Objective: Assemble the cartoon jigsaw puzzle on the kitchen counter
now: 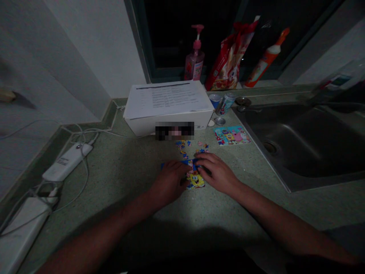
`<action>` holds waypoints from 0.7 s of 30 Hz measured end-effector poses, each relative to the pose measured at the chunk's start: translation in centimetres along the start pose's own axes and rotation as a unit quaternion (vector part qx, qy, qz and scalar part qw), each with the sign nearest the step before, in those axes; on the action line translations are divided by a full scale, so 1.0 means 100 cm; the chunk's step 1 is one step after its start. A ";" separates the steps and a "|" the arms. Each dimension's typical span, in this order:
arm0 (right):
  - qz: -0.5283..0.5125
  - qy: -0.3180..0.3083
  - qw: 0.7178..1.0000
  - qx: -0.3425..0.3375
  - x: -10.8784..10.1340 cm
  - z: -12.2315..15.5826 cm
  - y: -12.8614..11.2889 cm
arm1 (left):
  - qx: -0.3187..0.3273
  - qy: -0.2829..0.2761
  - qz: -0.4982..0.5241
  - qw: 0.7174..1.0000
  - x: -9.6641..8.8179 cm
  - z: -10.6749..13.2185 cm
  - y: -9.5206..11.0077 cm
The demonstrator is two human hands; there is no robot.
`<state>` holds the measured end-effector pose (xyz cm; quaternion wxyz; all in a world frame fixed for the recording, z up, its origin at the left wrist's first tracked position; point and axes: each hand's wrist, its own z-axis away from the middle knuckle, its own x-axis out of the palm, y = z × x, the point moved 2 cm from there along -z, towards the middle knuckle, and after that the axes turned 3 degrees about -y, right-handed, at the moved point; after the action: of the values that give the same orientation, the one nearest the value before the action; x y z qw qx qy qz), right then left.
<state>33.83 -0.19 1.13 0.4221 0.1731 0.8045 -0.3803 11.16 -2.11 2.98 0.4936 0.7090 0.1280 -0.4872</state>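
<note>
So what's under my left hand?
Your left hand covers part of the puzzle: some blue shows just beyond it, and a yellow cartoon face to its right. Whatever lies directly beneath is hidden.

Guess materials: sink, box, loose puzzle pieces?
Sink: probably stainless steel, satin; grey with soft highlights.
Box: likely matte white cardboard; flat sides, straight edges.
Loose puzzle pieces: perhaps printed card; thin-looking, colourful; finish unclear, plastic possible.

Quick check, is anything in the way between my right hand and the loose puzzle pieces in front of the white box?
Nothing visible stands in the way. Your right hand is right by the nearest loose puzzle pieces, which lie on the countertop. The white box stands beyond them.
</note>
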 end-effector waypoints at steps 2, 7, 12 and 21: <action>0.001 -0.002 1.000 -0.001 0.000 0.000 0.000 | 0.005 0.000 0.004 1.000 0.001 0.001 0.000; 0.007 0.000 1.000 -0.005 0.001 0.001 0.000 | 0.005 -0.001 0.008 1.000 0.002 0.001 -0.001; 0.007 0.003 1.000 -0.004 0.000 0.001 0.000 | -0.001 -0.012 0.002 1.000 0.001 0.000 0.001; 0.000 0.000 1.000 0.002 0.000 0.001 0.000 | 0.007 -0.017 0.002 1.000 0.001 0.000 0.002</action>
<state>33.84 -0.27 1.08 0.4217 0.1740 0.8036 -0.3822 11.42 -2.24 3.00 0.4919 0.7042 0.1154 -0.4989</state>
